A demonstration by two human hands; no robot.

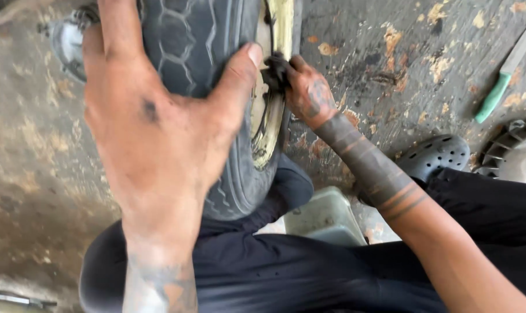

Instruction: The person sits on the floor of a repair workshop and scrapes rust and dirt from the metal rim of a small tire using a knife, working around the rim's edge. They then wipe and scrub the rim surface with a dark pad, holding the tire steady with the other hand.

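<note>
Hands working a worn grey rubber tyre (pixel 216 69) standing between the knees.
Left hand (pixel 159 127) is gripping the tread, fingers spread; right hand (pixel 306 93) is pinching a dark part at the yellowish rim (pixel 271 122), tyre not yet off.

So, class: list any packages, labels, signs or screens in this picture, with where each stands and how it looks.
None in view: only the left hand on a tyre, the right hand at its rim, and a green-handled knife on the floor.
</note>
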